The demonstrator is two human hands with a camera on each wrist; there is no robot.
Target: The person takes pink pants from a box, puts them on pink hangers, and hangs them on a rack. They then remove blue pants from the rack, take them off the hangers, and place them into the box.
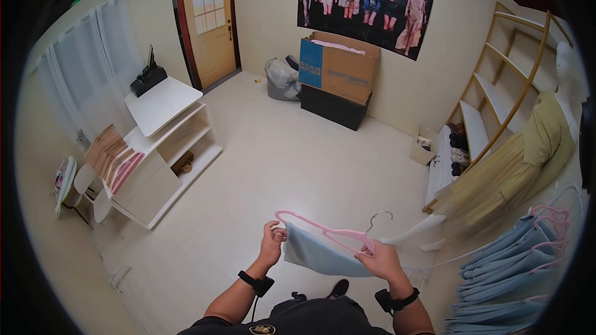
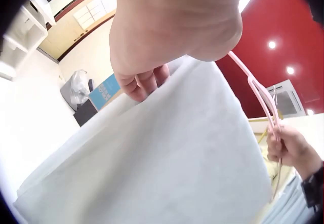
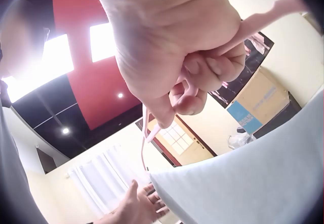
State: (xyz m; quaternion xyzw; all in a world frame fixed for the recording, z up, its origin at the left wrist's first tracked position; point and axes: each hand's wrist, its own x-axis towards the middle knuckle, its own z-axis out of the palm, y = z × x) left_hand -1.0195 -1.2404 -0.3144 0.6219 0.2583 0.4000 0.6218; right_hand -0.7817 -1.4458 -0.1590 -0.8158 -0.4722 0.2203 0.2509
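Observation:
A pink clothes hanger (image 1: 310, 222) with a metal hook is held out in front of the body. My right hand (image 1: 383, 260) grips it near its right end, fingers curled round the pink bar. Light blue cloth (image 1: 320, 254) hangs from the hanger as a smooth folded panel. At its left edge is my left hand (image 1: 271, 243), the fingers touching the cloth and the thumb apart from them. In the left wrist view, the left fingers (image 2: 147, 85) lie against the cloth's upper edge, their tips partly hidden.
Light blue garments (image 1: 496, 273) on pink hangers hang on a rack at the right, below a yellow dress (image 1: 528, 142). A white cabinet (image 1: 167, 161) with hangers on it stands left. Cardboard box (image 1: 347, 71) and grey bag (image 1: 282, 80) stand at the far wall.

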